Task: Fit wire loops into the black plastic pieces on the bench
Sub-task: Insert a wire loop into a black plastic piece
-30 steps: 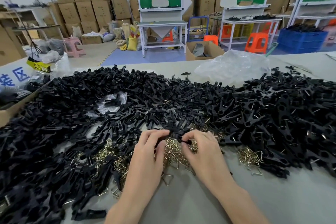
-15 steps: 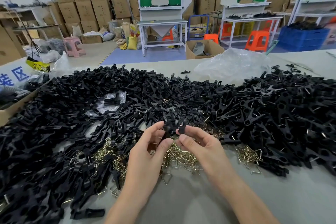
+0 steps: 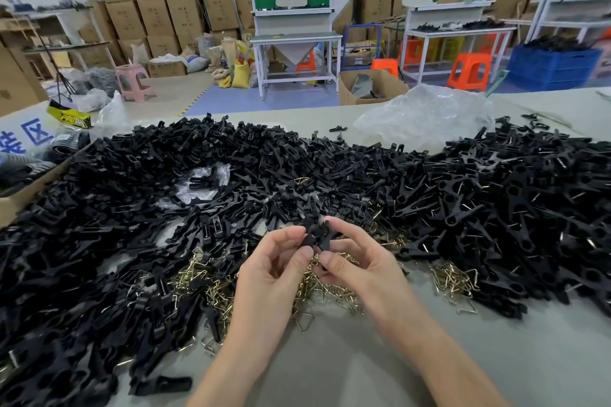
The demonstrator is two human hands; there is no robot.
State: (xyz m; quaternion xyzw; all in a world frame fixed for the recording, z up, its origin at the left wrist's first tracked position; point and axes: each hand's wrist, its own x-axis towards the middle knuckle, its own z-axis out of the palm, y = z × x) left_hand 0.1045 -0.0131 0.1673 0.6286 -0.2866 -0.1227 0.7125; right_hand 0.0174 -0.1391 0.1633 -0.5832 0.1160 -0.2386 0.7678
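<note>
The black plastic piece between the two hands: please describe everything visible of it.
The black plastic piece looks small, matte and hard, with short projecting arms; finer detail blurs. It is held up above the brass-coloured wire loops, pinched by the left hand on its left and the right hand on its right. Whether a loop sits in it cannot be told.

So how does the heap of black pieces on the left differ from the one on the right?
The left heap is mostly single straight pieces with slots; the right heap is forked, crossed pairs. Wire glints on many in the right heap, few in the left heap. Both are black plastic, lying on the grey bench.
</note>
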